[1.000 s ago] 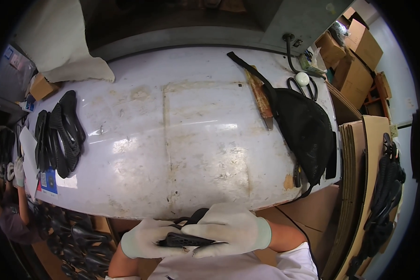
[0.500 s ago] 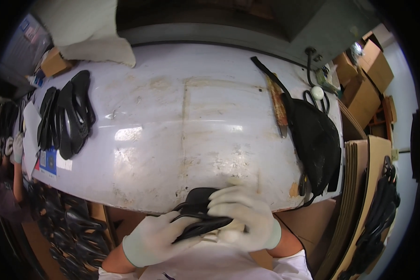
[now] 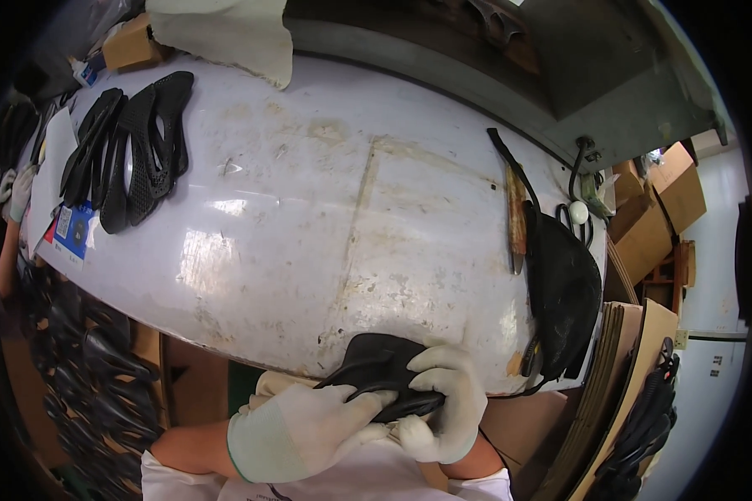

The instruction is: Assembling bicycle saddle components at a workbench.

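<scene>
At the near edge of the table, a black bicycle saddle (image 3: pixel 379 357) is held in front of my body. My left hand (image 3: pixel 305 427), in a white glove, grips it from the left with the fingers over its near part. Round its right side curl the gloved fingers of my right hand (image 3: pixel 453 399), the thumb below at the near edge. The saddle's underside and the left fingertips are partly hidden. Several black saddle pads (image 3: pixel 117 196) with a honeycomb texture and long slots lie at the table's left.
A black bag (image 3: pixel 564 284) with a strap lies at the table's (image 3: pixel 284 250) right, beside a rusty blade-like tool (image 3: pixel 516 225). Cardboard sheets (image 3: pixel 597 351) stand right of the table. Many black saddle parts (image 3: pixel 113 351) fill the lower left. Another person's gloved hand (image 3: pixel 22 192) is at far left.
The view has turned and shifted. The saddle now shows more of its broad top face, and my right hand has moved from over it to its right side.
</scene>
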`<state>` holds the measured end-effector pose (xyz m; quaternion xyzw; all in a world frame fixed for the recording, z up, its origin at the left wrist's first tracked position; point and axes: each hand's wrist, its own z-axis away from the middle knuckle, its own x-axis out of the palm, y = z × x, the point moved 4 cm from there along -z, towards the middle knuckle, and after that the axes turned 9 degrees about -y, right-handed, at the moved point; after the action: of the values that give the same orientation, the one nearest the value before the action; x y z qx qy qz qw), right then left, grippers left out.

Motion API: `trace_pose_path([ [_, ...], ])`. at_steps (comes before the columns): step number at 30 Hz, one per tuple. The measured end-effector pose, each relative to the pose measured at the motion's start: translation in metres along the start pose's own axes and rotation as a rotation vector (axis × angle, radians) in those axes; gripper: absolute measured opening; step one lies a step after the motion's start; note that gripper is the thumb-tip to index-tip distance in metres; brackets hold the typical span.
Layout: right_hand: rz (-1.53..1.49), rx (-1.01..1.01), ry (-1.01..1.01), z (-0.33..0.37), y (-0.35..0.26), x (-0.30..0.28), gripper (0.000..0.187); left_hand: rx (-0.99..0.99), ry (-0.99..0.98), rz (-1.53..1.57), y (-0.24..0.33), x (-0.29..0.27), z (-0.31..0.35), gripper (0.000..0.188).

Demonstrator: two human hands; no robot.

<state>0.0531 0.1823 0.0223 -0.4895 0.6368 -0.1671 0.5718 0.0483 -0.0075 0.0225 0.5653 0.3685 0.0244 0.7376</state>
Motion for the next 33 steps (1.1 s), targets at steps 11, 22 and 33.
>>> trace_pose_path([
  [11,-0.055,0.059,0.023,0.009,-0.005,0.003,0.020,-0.035,0.136,-0.026,0.002,0.007,0.003,0.038],
  [22,-0.160,0.047,-0.015,0.010,-0.003,-0.002,0.017,-0.082,0.061,-0.071,0.007,0.001,0.000,0.030],
  [33,-0.176,-0.027,-0.213,0.007,0.016,-0.008,0.045,0.038,0.051,-0.131,0.000,-0.006,-0.005,0.041],
])
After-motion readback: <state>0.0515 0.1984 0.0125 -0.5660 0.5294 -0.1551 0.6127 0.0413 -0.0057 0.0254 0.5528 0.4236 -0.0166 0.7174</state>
